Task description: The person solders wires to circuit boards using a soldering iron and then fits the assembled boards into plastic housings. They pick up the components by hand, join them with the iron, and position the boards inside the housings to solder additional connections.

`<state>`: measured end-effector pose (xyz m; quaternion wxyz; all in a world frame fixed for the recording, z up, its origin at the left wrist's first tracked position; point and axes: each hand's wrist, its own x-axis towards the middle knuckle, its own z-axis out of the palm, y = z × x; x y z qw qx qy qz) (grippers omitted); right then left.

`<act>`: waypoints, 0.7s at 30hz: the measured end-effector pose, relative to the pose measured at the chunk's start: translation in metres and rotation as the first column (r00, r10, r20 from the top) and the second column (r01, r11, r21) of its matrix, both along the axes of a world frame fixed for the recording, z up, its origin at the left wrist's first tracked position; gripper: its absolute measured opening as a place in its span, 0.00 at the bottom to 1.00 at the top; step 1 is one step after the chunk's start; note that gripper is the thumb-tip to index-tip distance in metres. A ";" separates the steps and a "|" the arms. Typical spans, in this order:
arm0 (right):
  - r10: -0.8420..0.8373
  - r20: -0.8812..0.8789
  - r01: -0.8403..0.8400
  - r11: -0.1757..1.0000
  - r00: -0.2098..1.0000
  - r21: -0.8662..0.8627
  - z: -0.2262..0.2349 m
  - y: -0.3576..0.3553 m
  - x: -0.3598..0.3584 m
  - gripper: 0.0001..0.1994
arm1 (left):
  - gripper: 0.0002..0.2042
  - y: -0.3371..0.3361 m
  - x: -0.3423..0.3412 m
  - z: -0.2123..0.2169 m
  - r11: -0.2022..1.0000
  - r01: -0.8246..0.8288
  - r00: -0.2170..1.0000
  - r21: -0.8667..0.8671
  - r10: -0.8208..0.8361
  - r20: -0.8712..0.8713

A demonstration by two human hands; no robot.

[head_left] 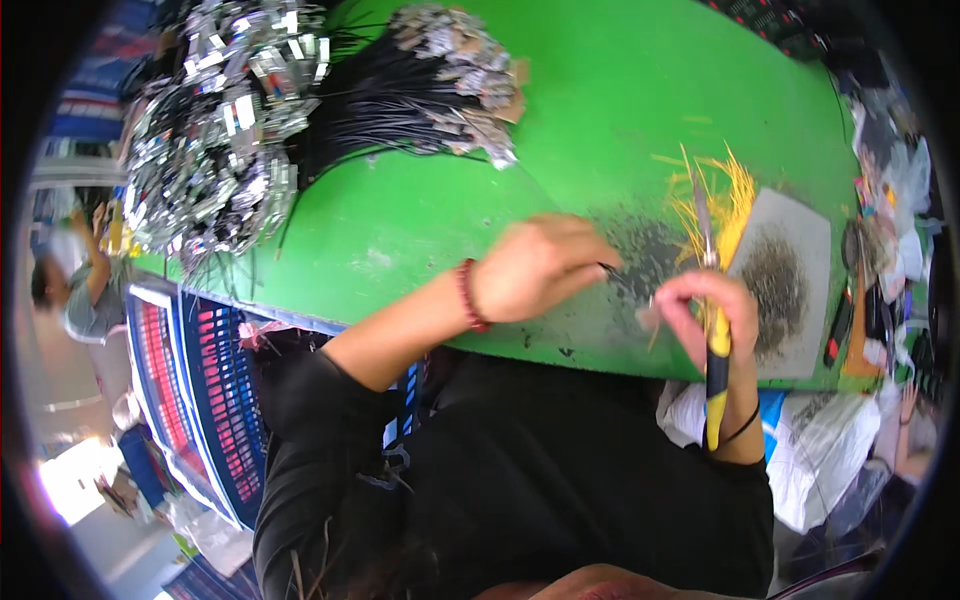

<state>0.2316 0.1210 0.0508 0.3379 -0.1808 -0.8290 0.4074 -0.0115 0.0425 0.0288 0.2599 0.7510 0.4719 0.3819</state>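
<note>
My left hand (535, 268) is closed in a pinch above the green table's near edge, a dark red bead bracelet at its wrist. A small thin black piece (609, 268) pokes out at its fingertips; motion blur hides its kind. In my right hand (722, 305) lies a tool with a yellow-and-black handle (716, 375) and a narrow metal end (703, 215) pointing away from me. The thumb and forefinger of that hand bend toward the left hand, and something blurred and pale shows at their tips. Dark clippings (645, 245) are scattered on the table between and beyond the hands.
Bundled black cables (370, 110) with silvery connectors (230, 120) pile up at the far left. Yellow strands (738, 195) lie beside a grey board (812, 260) dusted with dark bits. Crates (222, 400) stand at left, a white bag (815, 450) at right. Another person (85, 285) is far left.
</note>
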 end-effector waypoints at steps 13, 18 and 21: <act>0.014 0.220 -0.129 0.844 0.975 0.520 -0.058 -0.011 -0.008 0.20 | 0.10 -0.042 -0.025 -0.021 0.873 -0.411 0.745 0.262 0.487 -0.456; -0.209 -0.155 0.231 0.962 0.966 0.145 -0.057 -0.003 0.031 0.14 | 0.10 -0.025 -0.006 0.000 0.915 -0.383 0.820 0.128 0.401 -0.409; -0.479 -0.192 0.373 0.832 0.856 -0.411 -0.042 -0.004 0.074 0.30 | 0.07 0.005 0.023 0.007 0.978 -0.206 0.923 -0.013 0.190 -0.335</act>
